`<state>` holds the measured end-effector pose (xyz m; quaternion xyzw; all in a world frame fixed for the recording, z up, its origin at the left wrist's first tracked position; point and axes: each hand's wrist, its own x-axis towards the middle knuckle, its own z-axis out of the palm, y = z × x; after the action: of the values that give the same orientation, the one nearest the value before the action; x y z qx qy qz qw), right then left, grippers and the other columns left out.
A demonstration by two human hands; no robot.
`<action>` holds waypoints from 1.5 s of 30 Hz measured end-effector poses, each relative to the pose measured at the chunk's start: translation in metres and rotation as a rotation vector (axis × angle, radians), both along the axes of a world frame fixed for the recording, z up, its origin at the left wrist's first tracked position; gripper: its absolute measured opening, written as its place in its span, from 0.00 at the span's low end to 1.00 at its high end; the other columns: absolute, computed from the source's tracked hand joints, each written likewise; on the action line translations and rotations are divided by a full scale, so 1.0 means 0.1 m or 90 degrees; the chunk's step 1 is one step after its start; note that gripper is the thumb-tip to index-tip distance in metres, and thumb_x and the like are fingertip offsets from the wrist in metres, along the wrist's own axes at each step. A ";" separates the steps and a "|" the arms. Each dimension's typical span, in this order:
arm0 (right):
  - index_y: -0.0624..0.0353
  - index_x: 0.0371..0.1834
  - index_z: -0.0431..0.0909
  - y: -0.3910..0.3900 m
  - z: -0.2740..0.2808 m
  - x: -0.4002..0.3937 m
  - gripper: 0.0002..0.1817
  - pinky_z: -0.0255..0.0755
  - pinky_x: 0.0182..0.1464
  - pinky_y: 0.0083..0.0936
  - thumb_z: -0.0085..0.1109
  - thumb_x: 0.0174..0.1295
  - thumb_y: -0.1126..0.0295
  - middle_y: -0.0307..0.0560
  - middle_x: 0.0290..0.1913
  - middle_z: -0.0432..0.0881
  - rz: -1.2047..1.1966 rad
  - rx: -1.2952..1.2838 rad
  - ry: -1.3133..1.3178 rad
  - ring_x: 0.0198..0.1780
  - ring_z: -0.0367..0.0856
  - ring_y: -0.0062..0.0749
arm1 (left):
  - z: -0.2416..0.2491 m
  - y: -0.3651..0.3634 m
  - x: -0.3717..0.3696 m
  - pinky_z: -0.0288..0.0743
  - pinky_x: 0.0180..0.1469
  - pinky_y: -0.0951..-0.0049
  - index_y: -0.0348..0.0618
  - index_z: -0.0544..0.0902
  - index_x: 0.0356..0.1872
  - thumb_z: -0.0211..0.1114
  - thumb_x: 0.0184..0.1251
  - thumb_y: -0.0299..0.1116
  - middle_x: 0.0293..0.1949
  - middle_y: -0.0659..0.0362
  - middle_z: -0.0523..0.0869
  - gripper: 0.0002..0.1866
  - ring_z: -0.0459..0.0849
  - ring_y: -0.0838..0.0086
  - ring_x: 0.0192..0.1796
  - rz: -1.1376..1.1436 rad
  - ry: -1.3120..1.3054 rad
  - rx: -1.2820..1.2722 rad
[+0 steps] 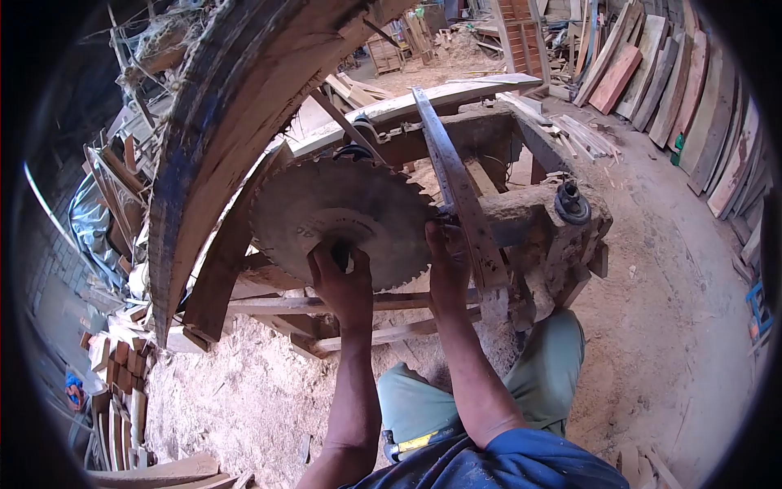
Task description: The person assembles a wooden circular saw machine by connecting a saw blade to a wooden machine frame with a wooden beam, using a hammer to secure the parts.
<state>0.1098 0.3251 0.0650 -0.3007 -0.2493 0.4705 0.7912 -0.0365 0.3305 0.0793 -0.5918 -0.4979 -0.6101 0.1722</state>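
A large round circular saw blade [289, 208] with a toothed rim stands tilted in front of me, within a wooden machine frame. The fingers of my left hand [346, 285] are closed at its centre, around the dark hub opening. My right hand [448, 269] is closed at the blade's right edge, and part of its grip is hidden. Just right of that hand, a long worn metal bar [452, 171] runs lengthwise across the frame. Above and to the left of the blade hangs a big curved wooden piece [220, 155].
The heavy wooden frame [562, 244] carries a dark round fitting [573, 202] at its right corner. Planks [652, 73] lean along the right wall. Stacked wood offcuts [122, 367] lie at the left. Sawdust covers the floor [236, 399].
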 end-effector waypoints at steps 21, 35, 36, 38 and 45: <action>0.59 0.86 0.61 -0.15 -0.40 -0.16 0.42 0.76 0.73 0.44 0.72 0.71 0.76 0.58 0.71 0.69 -0.248 0.029 -0.493 0.70 0.77 0.47 | -0.19 0.10 0.04 0.90 0.46 0.63 0.39 0.87 0.59 0.75 0.67 0.20 0.55 0.51 0.88 0.19 0.94 0.61 0.48 0.005 -0.072 0.058; 0.58 0.43 0.84 0.15 0.16 -0.42 0.08 0.85 0.40 0.46 0.72 0.73 0.66 0.55 0.32 0.89 -0.221 0.192 -0.791 0.35 0.92 0.53 | -0.23 0.08 0.00 0.91 0.51 0.56 0.40 0.85 0.62 0.78 0.66 0.24 0.58 0.48 0.88 0.23 0.93 0.52 0.55 -0.015 -0.087 0.042; 0.57 0.41 0.84 0.19 0.20 -0.43 0.09 0.85 0.39 0.47 0.72 0.73 0.65 0.55 0.30 0.88 -0.215 0.190 -0.834 0.34 0.92 0.55 | -0.22 0.09 0.01 0.91 0.52 0.55 0.41 0.85 0.62 0.79 0.66 0.24 0.58 0.47 0.87 0.23 0.93 0.51 0.55 -0.018 -0.093 0.040; 0.57 0.39 0.83 0.21 0.25 -0.43 0.11 0.85 0.38 0.50 0.72 0.73 0.62 0.56 0.29 0.88 -0.202 0.182 -0.845 0.33 0.92 0.57 | -0.23 0.11 0.00 0.91 0.53 0.54 0.41 0.85 0.62 0.79 0.67 0.25 0.58 0.47 0.87 0.23 0.92 0.49 0.56 -0.033 -0.095 0.050; 0.58 0.38 0.83 0.18 0.49 -0.43 0.12 0.86 0.38 0.53 0.72 0.72 0.62 0.59 0.30 0.89 -0.165 0.154 -0.935 0.35 0.92 0.61 | -0.23 0.11 -0.02 0.90 0.54 0.52 0.41 0.85 0.62 0.79 0.68 0.26 0.59 0.47 0.87 0.22 0.92 0.46 0.59 -0.050 -0.094 0.059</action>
<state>0.0664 0.3433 0.1140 -0.4747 -0.7252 0.0218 0.4982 -0.0389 0.3413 0.0559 -0.5559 -0.4568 -0.6807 0.1378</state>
